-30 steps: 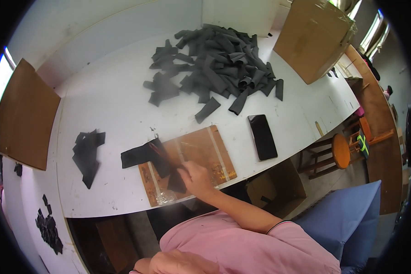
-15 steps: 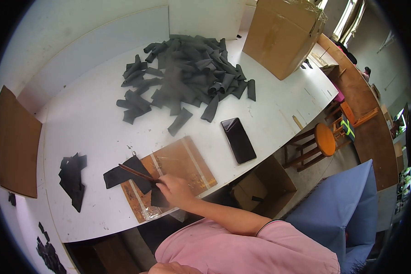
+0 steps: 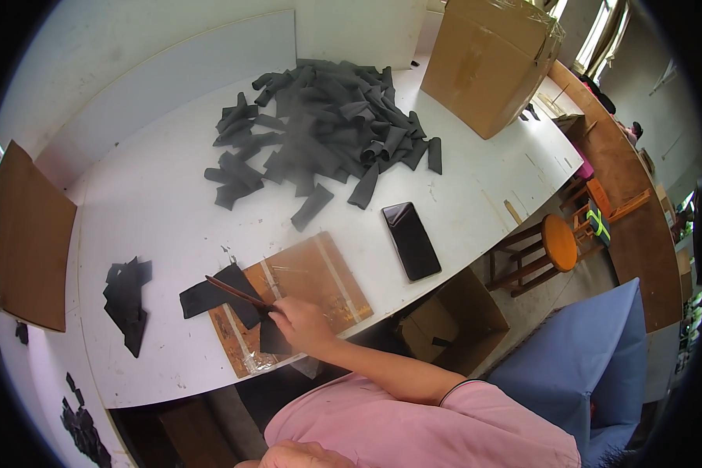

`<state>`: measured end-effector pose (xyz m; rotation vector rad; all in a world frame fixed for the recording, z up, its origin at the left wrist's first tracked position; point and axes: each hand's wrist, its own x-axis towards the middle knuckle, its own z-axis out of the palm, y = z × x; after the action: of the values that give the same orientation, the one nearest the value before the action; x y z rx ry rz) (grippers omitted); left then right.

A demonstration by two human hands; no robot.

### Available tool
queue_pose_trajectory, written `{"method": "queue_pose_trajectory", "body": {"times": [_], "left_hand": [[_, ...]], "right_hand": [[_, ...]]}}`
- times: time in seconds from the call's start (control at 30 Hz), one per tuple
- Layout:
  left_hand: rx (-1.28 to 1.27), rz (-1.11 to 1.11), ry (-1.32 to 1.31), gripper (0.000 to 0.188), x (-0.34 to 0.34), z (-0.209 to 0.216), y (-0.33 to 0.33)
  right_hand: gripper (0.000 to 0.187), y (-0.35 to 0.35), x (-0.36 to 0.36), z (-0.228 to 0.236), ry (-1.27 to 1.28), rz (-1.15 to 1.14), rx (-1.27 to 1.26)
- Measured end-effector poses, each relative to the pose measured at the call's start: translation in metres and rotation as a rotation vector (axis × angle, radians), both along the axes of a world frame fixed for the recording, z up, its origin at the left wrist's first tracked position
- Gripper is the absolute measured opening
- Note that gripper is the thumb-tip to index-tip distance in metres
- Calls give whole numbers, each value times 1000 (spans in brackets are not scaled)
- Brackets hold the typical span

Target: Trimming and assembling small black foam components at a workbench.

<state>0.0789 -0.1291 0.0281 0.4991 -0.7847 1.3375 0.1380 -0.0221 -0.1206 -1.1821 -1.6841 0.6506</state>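
Observation:
My right hand (image 3: 303,321) is closed around the near end of a long, thin reddish-brown tool (image 3: 238,292), whose exact kind I cannot make out. The tool points left across flat black fabric pieces (image 3: 199,299), which overlap the left part of a brown board (image 3: 316,269) with clear tape strips. Another black piece (image 3: 274,341) lies under the hand at the board's near edge. At the lower edge, what appears to be my left hand (image 3: 304,455) is cut off by the picture, its fingers not readable.
A heap of dark grey fabric tubes (image 3: 320,132) covers the back of the white table (image 3: 164,210). Flat black pieces (image 3: 127,304) lie at the left. A black phone (image 3: 411,242) rests right of the board. A carton (image 3: 487,66) stands behind; a wooden stool (image 3: 559,243) is beyond the edge.
The whole view has shifted slightly. My right hand keeps its grip on the tool over the board, and the skin at the lower edge shows a little more.

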Motion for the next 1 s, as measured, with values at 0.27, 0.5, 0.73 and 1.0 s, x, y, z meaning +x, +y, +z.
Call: {"method": "queue_pose_trajectory", "body": {"times": [0.27, 0.5, 0.73, 1.0], "left_hand": [[-30, -273, 865, 47, -45, 15, 4], [-38, -311, 686, 49, -39, 13, 2], [-48, -229, 642, 51, -31, 46, 13], [-92, -350, 572, 53, -32, 26, 6]], "right_hand": [[13, 1, 1, -2, -25, -7, 14], [12, 2, -1, -1, 34, -44, 31], [12, 0, 2, 0, 15, -40, 5], [11, 0, 1, 2, 12, -25, 0]]}}
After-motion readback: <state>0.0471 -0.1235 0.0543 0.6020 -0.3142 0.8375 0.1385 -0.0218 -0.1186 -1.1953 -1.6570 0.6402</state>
